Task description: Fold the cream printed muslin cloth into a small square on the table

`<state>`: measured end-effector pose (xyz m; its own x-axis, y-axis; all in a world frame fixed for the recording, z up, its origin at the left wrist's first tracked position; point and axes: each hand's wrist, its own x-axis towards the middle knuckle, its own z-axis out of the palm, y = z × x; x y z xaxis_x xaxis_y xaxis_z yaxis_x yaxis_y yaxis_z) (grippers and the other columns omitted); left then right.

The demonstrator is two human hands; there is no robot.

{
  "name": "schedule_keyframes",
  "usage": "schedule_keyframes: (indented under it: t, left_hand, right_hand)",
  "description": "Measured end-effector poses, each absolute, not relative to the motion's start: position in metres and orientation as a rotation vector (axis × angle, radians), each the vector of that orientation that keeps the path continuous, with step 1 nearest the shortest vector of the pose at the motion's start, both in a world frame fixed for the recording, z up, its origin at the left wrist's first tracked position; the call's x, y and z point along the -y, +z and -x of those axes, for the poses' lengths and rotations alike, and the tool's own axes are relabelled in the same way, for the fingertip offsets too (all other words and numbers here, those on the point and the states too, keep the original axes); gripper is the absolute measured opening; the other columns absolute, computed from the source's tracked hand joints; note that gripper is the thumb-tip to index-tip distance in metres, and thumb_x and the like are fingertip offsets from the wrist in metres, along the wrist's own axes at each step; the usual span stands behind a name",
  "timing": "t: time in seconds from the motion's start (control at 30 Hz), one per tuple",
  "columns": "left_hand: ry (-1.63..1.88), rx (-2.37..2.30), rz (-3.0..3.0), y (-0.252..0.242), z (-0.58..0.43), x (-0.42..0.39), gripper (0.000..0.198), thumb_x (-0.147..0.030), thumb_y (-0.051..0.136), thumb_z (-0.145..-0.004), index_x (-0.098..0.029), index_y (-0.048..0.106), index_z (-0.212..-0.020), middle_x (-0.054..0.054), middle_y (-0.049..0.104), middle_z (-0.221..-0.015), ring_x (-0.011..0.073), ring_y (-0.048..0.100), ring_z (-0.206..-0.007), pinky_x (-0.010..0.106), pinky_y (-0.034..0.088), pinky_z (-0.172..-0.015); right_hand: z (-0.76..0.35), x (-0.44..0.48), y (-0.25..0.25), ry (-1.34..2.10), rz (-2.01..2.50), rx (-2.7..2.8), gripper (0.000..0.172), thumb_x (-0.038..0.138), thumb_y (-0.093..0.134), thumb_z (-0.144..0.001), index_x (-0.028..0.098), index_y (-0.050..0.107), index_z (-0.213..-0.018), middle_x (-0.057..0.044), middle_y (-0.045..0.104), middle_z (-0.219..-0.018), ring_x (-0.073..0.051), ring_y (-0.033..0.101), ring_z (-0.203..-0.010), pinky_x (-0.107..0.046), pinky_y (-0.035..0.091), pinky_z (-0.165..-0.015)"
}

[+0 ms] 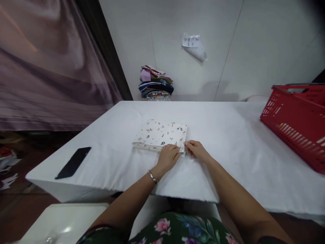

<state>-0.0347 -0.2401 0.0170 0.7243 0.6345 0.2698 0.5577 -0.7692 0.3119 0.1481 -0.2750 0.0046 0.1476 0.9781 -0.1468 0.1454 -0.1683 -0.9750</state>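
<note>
A white cloth [161, 133] with small dark and coloured prints lies folded into a layered rectangle on the table. My left hand [169, 156], with a metal bracelet at the wrist, is closed on the cloth's near edge by its right corner. Just right of it, my right hand [196, 150] pinches the right edge of the same cloth near that corner. The fingertips of both hands are close together, and the exact layers they grip are hidden.
The table has a white cover [223, 135]. A black phone [73, 163] lies at the left. At the right stands a red plastic basket [297, 118]. Behind the far edge is a stack of folded clothes [156, 84]. A white container [63, 222] sits below, front left.
</note>
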Motion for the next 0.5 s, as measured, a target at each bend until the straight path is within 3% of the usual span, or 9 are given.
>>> schedule_keyframes:
  t: [0.2,0.33,0.5]
  left_hand:
    - [0.559,-0.884,-2.764,0.018,0.034,0.242,0.027,-0.034,0.042,-0.090,-0.022,0.060,-0.108,0.006,0.061,-0.105,0.0204,0.050,-0.100,0.037,0.038,-0.087]
    - [0.521,-0.849,-2.783,0.022,0.036,0.245,0.030,-0.035,0.040,-0.092,-0.022,0.059,-0.111,0.007,0.061,-0.106,0.0207,0.049,-0.102,0.038,0.037,-0.089]
    - [0.496,-0.953,-2.771,0.027,0.050,0.237,0.030,-0.035,0.038,-0.092,-0.023,0.063,-0.104,0.006,0.062,-0.105,0.0192,0.051,-0.102,0.037,0.035,-0.092]
  right_hand:
    - [-0.145,0.277,0.007,1.200,1.487,1.184,0.033,0.048,0.060,-0.072,0.018,0.049,-0.063,0.005,0.052,-0.051,-0.005,0.041,-0.036,-0.018,0.028,-0.036]
    - [-0.147,0.277,0.003,1.262,1.501,1.182,0.026,0.039,0.061,-0.069,0.019,0.047,-0.060,0.005,0.050,-0.048,-0.005,0.039,-0.036,-0.019,0.027,-0.037]
    - [-0.150,0.279,-0.001,1.250,1.576,1.207,0.028,0.042,0.058,-0.071,0.019,0.047,-0.058,0.005,0.047,-0.043,-0.007,0.037,-0.036,-0.021,0.026,-0.038]
